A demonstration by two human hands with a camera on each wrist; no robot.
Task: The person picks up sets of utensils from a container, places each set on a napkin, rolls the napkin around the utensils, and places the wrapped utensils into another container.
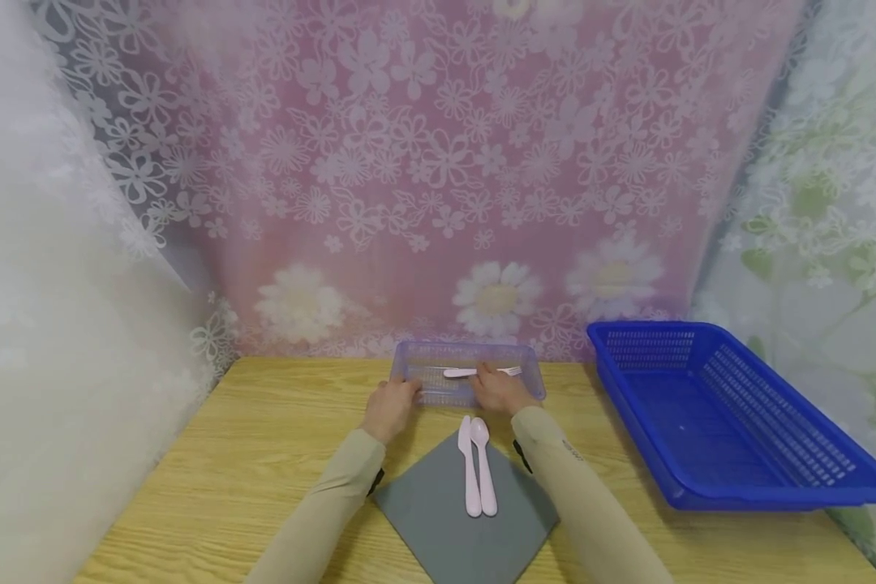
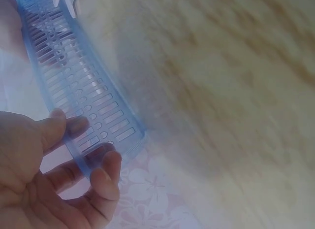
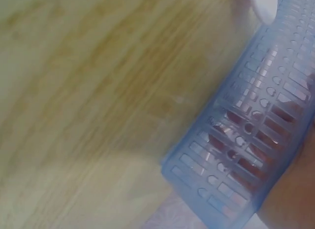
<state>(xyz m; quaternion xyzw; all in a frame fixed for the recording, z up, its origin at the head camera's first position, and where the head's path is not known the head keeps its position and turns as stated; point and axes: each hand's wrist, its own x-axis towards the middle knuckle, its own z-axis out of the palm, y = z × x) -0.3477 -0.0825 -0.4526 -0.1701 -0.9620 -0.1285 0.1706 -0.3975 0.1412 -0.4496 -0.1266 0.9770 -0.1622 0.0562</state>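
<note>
My left hand grips the near left part of a translucent blue slotted plastic basket. In the left wrist view, the thumb and fingers curl around the rim of the basket. My right hand reaches over the near rim and pinches a pale pink fork around its middle, tines to the right. Its fingers show only through the slots of the basket wall in the right wrist view. A pink knife and a pink spoon lie side by side on a grey cloth.
A large blue slotted basket stands on the right of the wood-grain table. Floral curtains hang at the back, close behind the small basket, and at both sides. The grey cloth lies between my forearms.
</note>
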